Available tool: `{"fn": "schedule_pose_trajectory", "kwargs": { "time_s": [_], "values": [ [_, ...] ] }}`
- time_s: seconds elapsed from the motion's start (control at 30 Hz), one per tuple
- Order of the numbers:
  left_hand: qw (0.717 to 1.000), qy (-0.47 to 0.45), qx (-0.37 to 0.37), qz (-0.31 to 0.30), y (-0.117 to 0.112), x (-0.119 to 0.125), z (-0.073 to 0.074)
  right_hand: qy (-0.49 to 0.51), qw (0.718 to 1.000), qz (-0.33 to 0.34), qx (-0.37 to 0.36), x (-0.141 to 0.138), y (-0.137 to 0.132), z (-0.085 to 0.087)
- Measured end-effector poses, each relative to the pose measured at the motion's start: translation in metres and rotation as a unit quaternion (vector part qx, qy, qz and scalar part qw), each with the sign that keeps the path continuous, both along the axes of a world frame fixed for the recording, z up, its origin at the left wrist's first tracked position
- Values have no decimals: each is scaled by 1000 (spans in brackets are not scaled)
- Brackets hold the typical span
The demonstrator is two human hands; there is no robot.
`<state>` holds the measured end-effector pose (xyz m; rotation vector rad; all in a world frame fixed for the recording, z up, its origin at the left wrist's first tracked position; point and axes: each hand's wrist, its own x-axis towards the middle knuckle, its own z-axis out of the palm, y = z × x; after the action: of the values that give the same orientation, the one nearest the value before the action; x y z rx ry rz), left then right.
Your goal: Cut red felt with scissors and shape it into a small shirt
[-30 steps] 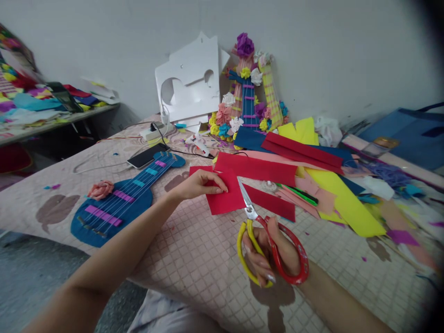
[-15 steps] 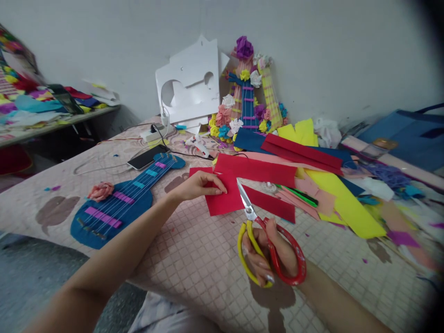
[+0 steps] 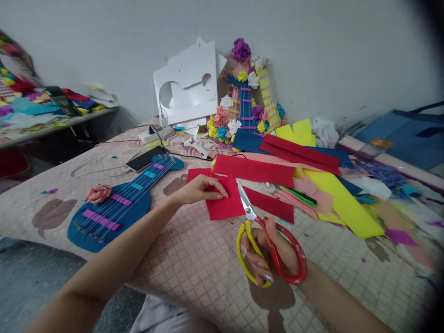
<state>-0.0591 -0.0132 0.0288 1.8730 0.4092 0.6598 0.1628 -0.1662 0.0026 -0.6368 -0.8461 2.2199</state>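
Nearest, the right hand (image 3: 272, 252) grips the scissors (image 3: 248, 211), fingers threaded through the yellow and red loops, blades lying on the red felt square (image 3: 227, 206) beyond them. The left hand (image 3: 198, 190) rests flat and unclenched on that square, fingertips just left of the blades. Past its fingertips lie long red strips (image 3: 255, 169).

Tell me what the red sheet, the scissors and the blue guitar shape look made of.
Red sheet: matte, no shine, clean cut edges; probably felt or craft foam. Scissors: bright reflective blades, so metal; glossy yellow and red handles, likely plastic. Blue guitar shape: same matte look, probably felt, with thin strings across it.
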Motion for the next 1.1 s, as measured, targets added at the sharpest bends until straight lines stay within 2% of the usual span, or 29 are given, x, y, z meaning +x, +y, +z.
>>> {"fn": "schedule_pose_trajectory", "kwargs": {
  "time_s": [0.47, 1.1],
  "values": [
    [1000, 4, -6, 0, 1, -2, -1, -7, 1000, 12, 5, 3, 2, -10],
    [1000, 14, 2, -21, -4, 4, -3, -10, 1000, -2, 10, -1, 0, -3]
  ]
}}
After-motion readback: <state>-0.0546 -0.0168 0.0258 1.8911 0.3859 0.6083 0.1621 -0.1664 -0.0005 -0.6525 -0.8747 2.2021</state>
